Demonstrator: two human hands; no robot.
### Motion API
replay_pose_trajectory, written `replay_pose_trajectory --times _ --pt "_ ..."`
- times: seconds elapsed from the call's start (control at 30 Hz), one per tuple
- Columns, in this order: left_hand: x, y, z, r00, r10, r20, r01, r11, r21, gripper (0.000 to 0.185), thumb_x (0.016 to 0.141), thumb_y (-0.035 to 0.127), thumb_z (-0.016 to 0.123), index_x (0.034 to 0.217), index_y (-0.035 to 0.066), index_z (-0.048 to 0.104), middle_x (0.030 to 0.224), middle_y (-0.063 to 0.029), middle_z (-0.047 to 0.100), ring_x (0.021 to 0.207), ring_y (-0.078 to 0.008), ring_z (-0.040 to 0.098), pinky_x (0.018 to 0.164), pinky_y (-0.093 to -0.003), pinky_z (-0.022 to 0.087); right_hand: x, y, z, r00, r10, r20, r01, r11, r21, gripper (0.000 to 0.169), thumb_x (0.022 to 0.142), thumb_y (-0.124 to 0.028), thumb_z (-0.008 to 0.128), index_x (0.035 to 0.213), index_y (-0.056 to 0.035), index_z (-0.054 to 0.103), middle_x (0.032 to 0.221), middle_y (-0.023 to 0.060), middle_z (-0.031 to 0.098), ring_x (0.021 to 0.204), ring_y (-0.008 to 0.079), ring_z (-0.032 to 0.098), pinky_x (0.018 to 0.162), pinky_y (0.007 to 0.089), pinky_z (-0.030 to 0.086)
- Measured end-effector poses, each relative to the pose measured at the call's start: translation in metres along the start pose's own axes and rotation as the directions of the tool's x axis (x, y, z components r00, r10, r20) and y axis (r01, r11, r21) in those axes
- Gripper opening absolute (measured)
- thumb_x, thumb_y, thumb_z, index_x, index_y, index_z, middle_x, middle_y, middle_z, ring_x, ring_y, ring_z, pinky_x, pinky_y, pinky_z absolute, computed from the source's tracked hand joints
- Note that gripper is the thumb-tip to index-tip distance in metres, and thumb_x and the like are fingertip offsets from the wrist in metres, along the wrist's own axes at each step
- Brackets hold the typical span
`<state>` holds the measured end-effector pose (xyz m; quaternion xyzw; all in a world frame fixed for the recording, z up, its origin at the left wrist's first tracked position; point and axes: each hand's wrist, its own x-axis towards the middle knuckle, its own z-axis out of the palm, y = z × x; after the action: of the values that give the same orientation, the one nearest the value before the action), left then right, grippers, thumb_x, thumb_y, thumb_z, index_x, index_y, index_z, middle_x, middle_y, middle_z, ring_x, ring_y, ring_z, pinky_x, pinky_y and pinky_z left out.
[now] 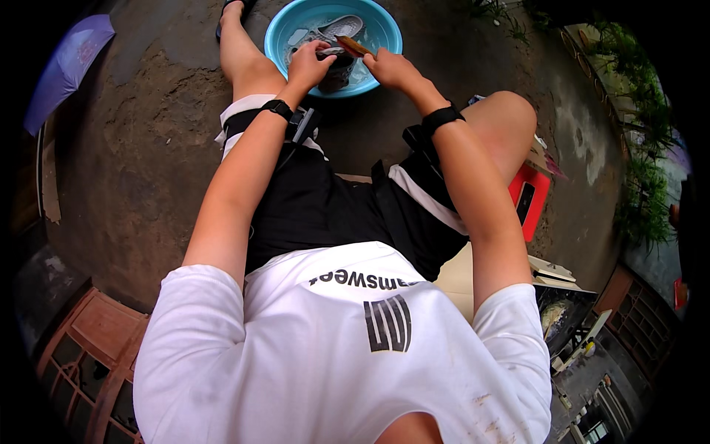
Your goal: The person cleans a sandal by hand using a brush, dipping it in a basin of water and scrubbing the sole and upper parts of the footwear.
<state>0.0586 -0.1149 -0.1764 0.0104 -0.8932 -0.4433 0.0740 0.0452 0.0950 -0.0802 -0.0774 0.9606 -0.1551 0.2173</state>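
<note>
Before me on the ground stands a light-blue plastic basin (272, 41) with water in it. My left hand (309, 64) grips the rim of a grey shoe (337, 77), held over the basin with its dark opening towards me. In my right hand (391, 67) is a brush with a wooden back (353, 45). Its tip meets the shoe's far rim, and its bristle side is mostly hidden. A second grey shoe (343, 26) lies in the water near the basin's far side, its patterned surface facing up.
My bare knees flank the basin. A red flat object (531, 200) with a dark phone-like device (525, 203) lies beyond my right thigh. A purple umbrella (75, 66) is at far left, green plants (646, 183) at right. A reddish wooden frame (97, 338) stands lower left.
</note>
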Motion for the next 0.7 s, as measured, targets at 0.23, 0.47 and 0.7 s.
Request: replay_pose_trajectory --times 0.23,0.47,0.7 --pt "-0.002 0.004 -0.002 1.0 0.013 0.016 -0.013 1.0 0.018 0.036 0.082 0.028 0.078 0.113 0.011 0.071 0.109 -0.0138 0.071 0.104 -0.0322 0.068 0.089 -0.0411 0.054 0.0 0.002 0.006 0.998 0.06 -0.009 -0.06 0.998 -0.009 0.061 0.1 -0.05 0.04 0.118 0.0041 0.062 0.113 0.03 0.067 0.107 0.0466 0.063 0.095 0.0501 0.049" --pt "-0.003 0.002 -0.012 0.998 -0.055 -0.014 0.056 0.996 0.075 0.036 0.083 0.029 0.076 0.113 0.011 0.071 0.111 -0.013 0.072 0.105 -0.0316 0.068 0.089 -0.0412 0.054 -0.005 -0.011 -0.003 0.995 -0.098 0.02 0.097 0.993 0.064 0.063 0.101 -0.05 0.038 0.117 0.0064 0.061 0.109 0.0317 0.067 0.105 0.0472 0.063 0.093 0.0503 0.049" --pt "-0.001 0.006 -0.012 1.0 -0.019 0.006 0.019 0.998 0.056 0.037 0.084 0.029 0.078 0.112 0.007 0.071 0.107 -0.0167 0.073 0.103 -0.0317 0.07 0.089 -0.0381 0.054 0.0 0.001 -0.001 0.998 0.052 0.021 -0.052 0.998 0.031 0.062 0.1 -0.048 0.037 0.122 0.0054 0.06 0.117 0.0309 0.065 0.11 0.0474 0.061 0.097 0.0508 0.048"
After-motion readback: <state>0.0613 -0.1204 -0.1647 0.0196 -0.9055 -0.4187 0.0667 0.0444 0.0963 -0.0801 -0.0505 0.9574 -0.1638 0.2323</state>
